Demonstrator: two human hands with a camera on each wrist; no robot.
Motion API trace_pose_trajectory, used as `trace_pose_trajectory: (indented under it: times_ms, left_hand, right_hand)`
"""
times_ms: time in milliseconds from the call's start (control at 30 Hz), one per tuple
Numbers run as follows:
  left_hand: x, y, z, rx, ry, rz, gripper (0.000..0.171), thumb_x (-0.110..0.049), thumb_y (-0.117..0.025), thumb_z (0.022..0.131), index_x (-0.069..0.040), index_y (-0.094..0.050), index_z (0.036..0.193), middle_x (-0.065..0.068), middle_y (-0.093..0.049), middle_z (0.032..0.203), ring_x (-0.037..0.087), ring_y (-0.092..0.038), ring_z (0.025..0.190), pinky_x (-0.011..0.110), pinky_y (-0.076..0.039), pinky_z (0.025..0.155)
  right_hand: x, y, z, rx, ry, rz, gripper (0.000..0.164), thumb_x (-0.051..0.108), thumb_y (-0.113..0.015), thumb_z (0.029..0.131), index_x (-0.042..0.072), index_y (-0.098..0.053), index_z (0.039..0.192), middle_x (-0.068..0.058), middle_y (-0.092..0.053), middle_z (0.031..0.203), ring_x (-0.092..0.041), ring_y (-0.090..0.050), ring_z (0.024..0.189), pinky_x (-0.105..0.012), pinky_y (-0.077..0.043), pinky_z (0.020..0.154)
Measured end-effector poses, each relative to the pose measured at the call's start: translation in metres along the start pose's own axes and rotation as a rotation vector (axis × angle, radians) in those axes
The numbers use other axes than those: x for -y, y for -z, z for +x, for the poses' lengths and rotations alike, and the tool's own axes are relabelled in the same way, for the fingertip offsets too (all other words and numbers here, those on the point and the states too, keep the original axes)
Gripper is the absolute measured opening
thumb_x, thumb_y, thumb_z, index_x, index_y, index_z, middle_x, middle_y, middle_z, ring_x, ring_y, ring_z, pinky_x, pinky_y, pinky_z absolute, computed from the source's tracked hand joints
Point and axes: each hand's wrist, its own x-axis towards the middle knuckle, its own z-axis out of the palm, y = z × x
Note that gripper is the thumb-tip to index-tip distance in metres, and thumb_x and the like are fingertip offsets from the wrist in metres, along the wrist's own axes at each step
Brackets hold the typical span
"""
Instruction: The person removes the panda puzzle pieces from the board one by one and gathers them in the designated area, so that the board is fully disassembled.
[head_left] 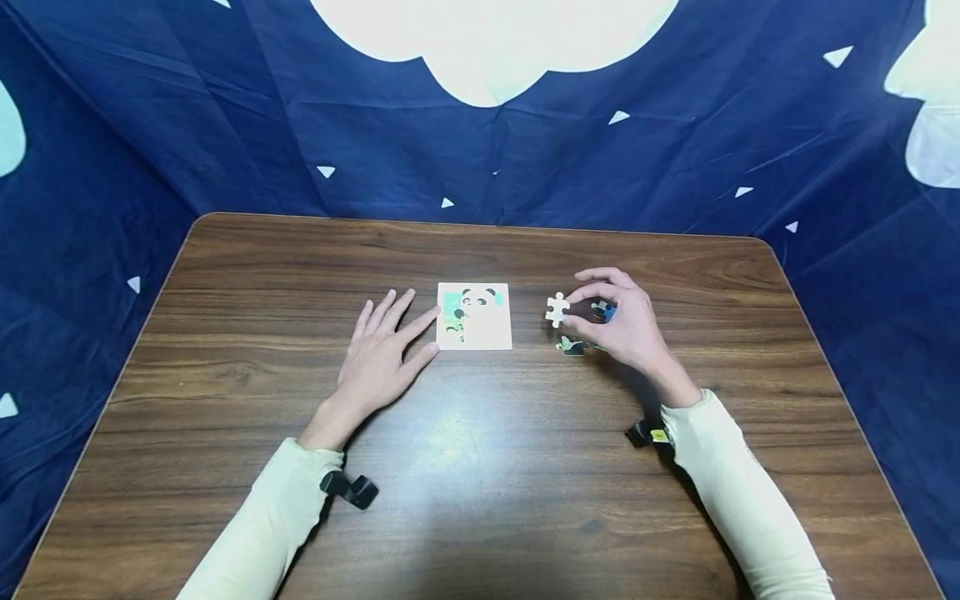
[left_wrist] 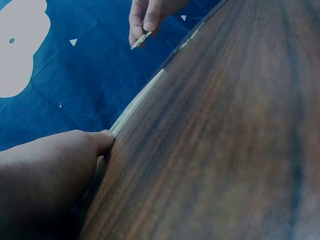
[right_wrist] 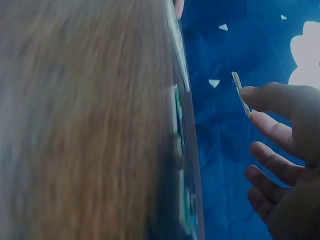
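A square puzzle board point(head_left: 487, 333) with a panda picture lies on the wooden table, part of its picture filled in at the upper and left side. My left hand point(head_left: 381, 358) lies spread flat beside it, thumb and index finger touching its left edge. To the right, my right hand point(head_left: 621, 321) pinches a pale puzzle piece point(head_left: 557, 309) between thumb and index finger. In the right wrist view that puzzle piece point(right_wrist: 241, 95) is seen edge-on, raised above the table. Under the right hand lie loose puzzle pieces point(head_left: 572, 346), partly hidden by it.
The brown wooden table point(head_left: 480, 500) has rounded far corners. Behind it and at both sides hangs a dark blue cloth point(head_left: 225, 117) with white clouds and small triangles. Each wrist carries a small black camera point(head_left: 351, 489).
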Motion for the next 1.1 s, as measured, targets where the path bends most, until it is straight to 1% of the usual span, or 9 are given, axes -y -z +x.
trace_pose_trajectory:
  times_ms: [133, 300, 400, 467, 600, 700, 867, 1100]
  left_hand:
    - [0.0, 0.0, 0.0, -0.005, -0.001, -0.003, 0.061, -0.052, -0.058, 0.112, -0.026, -0.054, 0.167, 0.017, -0.031, 0.181, 0.04, -0.014, 0.171, 0.056, 0.002, 0.139]
    - [-0.001, 0.001, 0.0, -0.004, -0.002, -0.003, 0.061, -0.051, -0.058, 0.112, -0.026, -0.054, 0.167, 0.018, -0.03, 0.181, 0.04, -0.014, 0.171, 0.056, 0.002, 0.139]
    - [-0.001, 0.001, 0.0, 0.002, 0.001, -0.001, 0.061, -0.052, -0.058, 0.112, -0.026, -0.054, 0.167, 0.017, -0.03, 0.181, 0.04, -0.014, 0.171, 0.056, 0.003, 0.139]
    - [-0.001, 0.001, 0.0, 0.003, 0.003, 0.001, 0.061, -0.052, -0.057, 0.112, -0.026, -0.053, 0.167, 0.017, -0.03, 0.181, 0.039, -0.013, 0.171, 0.056, 0.003, 0.139]
    - [-0.001, 0.001, 0.0, 0.002, 0.001, 0.0, 0.061, -0.052, -0.057, 0.112, -0.026, -0.053, 0.167, 0.017, -0.03, 0.181, 0.039, -0.013, 0.171, 0.055, 0.003, 0.139]
    - [-0.001, 0.001, -0.001, 0.001, 0.0, -0.003, 0.061, -0.052, -0.058, 0.112, -0.026, -0.054, 0.167, 0.017, -0.03, 0.181, 0.039, -0.014, 0.171, 0.056, 0.003, 0.139]
    - [-0.002, 0.0, -0.001, 0.0, -0.003, -0.004, 0.061, -0.052, -0.058, 0.112, -0.026, -0.054, 0.167, 0.018, -0.03, 0.181, 0.04, -0.014, 0.171, 0.056, 0.002, 0.139]
    - [-0.001, 0.0, -0.001, -0.003, 0.003, 0.0, 0.061, -0.052, -0.058, 0.112, -0.026, -0.054, 0.167, 0.017, -0.03, 0.181, 0.039, -0.014, 0.171, 0.055, 0.003, 0.139]
  right_hand:
    - [0.011, -0.004, 0.002, -0.006, 0.01, -0.005, 0.026, 0.01, -0.099, 0.082, 0.01, -0.086, 0.105, -0.014, -0.072, 0.137, -0.035, -0.065, 0.131, -0.045, -0.05, 0.105]
    - [0.025, -0.012, 0.008, -0.009, 0.031, 0.018, 0.026, 0.009, -0.099, 0.082, 0.009, -0.086, 0.105, -0.016, -0.073, 0.136, -0.033, -0.065, 0.13, -0.047, -0.052, 0.102]
    - [0.031, -0.018, 0.012, -0.009, 0.051, 0.031, 0.025, 0.009, -0.099, 0.082, 0.01, -0.086, 0.104, -0.016, -0.074, 0.134, -0.032, -0.065, 0.129, -0.047, -0.052, 0.104]
    - [0.035, -0.022, 0.014, -0.006, 0.06, 0.04, 0.025, 0.009, -0.099, 0.082, 0.01, -0.085, 0.104, -0.015, -0.074, 0.134, -0.031, -0.064, 0.13, -0.046, -0.051, 0.106]
    - [0.042, -0.029, 0.017, 0.004, 0.065, 0.067, 0.024, 0.009, -0.098, 0.083, 0.01, -0.085, 0.103, -0.013, -0.074, 0.133, -0.031, -0.064, 0.13, -0.046, -0.05, 0.106]
    - [0.045, -0.034, 0.019, 0.006, 0.067, 0.078, 0.023, 0.01, -0.098, 0.083, 0.011, -0.086, 0.102, -0.012, -0.074, 0.133, -0.03, -0.064, 0.13, -0.046, -0.05, 0.105]
    - [0.049, -0.041, 0.022, 0.014, 0.08, 0.086, 0.023, 0.009, -0.097, 0.084, 0.007, -0.085, 0.103, -0.014, -0.074, 0.133, -0.031, -0.064, 0.129, -0.049, -0.049, 0.106]
    - [0.051, -0.053, 0.029, 0.055, 0.082, 0.087, 0.024, 0.011, -0.097, 0.084, 0.007, -0.086, 0.105, -0.014, -0.074, 0.133, -0.031, -0.063, 0.129, -0.05, -0.051, 0.109]
